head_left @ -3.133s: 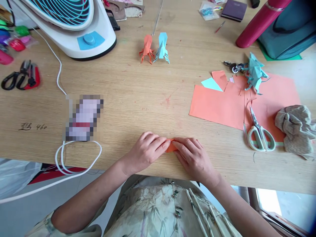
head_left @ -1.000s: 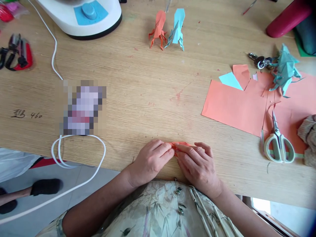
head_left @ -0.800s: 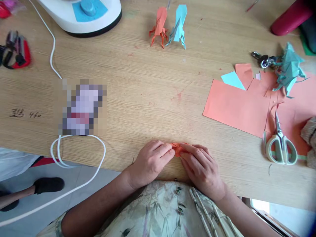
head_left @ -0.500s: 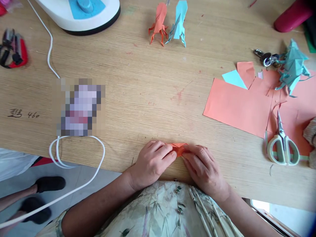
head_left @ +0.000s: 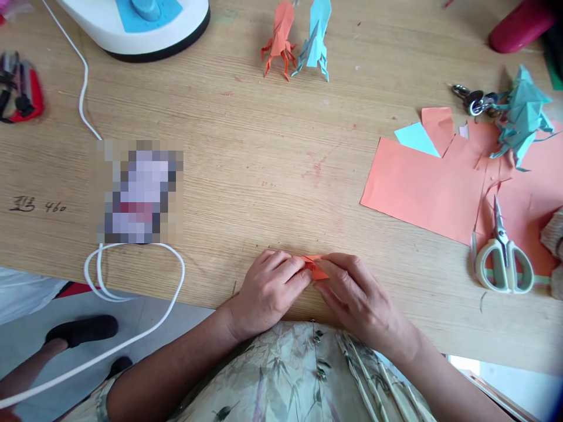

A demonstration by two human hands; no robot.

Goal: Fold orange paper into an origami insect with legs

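The left hand [head_left: 268,290] and the right hand [head_left: 358,296] are drawn together close to the person's body. Their fingertips are pinched down on a small folded paper [head_left: 317,269], orange, which lies flat on the table [head_left: 264,152] just inside its near edge. Only a sliver of it shows between the fingers; the right hand covers the rest.

The piece looks tiny and already layered. To my eye, a crease pressed off line here would be hard to undo, and too hard a push could split a corner. If either hand slackens, the folds may spring open, or the paper may slide off the edge into the lap.

Left of the folded paper, a white cable [head_left: 178,275] loops over that edge, and an elbow swung wide could snag it. To the right of the folded paper and a little farther back, scissors [head_left: 502,264] lie on a big orange sheet [head_left: 417,187], so a careless reach that way could meet the blades.

Well beyond the folded paper, an orange figure [head_left: 278,38] and a blue figure [head_left: 315,38] stand side by side, and they look light enough for a knock to the table to topple them.
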